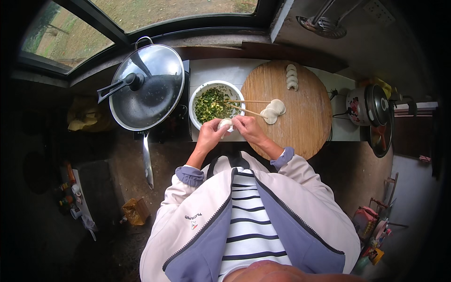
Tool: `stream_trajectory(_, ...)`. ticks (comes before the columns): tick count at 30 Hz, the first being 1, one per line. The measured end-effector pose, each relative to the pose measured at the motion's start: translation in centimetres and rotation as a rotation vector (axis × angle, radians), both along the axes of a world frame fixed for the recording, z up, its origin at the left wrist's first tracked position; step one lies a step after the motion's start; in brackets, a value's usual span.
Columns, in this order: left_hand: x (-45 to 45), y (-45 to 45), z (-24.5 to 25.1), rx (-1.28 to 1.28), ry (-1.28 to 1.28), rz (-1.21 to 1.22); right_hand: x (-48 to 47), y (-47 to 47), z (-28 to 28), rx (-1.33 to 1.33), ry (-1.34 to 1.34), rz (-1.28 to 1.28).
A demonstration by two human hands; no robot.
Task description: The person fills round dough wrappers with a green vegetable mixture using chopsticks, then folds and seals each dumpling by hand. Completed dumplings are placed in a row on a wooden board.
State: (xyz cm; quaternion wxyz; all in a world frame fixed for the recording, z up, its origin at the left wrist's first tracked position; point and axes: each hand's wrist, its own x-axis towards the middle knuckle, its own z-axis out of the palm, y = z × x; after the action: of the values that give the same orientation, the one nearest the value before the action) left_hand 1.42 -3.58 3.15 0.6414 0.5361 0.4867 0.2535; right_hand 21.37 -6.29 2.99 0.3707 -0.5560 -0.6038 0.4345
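Just over the near rim of a white bowl (192, 110) of chopped green and yellow filling (210, 104), my left hand (210, 134) holds a folded dumpling (225, 123). The fingertips of my right hand (249, 128) pinch close to its right edge; whether they grip the dough is hard to tell. A pair of wooden chopsticks (252, 102) reaches from inside the bowl to a few overlapping round dough wrappers (271, 115) on a round wooden board (306, 116). Several finished dumplings (291, 77) form a row near the board's far edge.
A wok with a glass lid (155, 95) stands at left, its long metal handle (148, 162) jutting past the counter edge. To the right are a flowered pot (356, 105) with a dark lid and some cables. Ladles (322, 26) hang at the upper right. The board overhangs the counter's near edge.
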Motion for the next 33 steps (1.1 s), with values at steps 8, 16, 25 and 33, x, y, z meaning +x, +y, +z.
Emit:
stream_trajectory(8, 0.3, -0.3, -0.5, -0.017, -0.043, 0.009, -0.1, -0.3, -0.9, 0.063, 0.041, -0.041)
stream_trajectory(16, 0.6, -0.6, -1.1, -0.034, -0.096, 0.05, 0.0, -0.9, -1.7, 0.183, -0.072, -0.049)
stream_trajectory(25, 0.5, -0.6, -1.5, -0.017, -0.06, 0.002, 0.2, 0.0, -0.8, 0.118, -0.023, -0.029)
stream_trajectory(33, 1.2, -0.7, -1.1, -0.033, -0.042, 0.017, 1.1, -1.4, -1.8, -0.019, 0.07, -0.084)
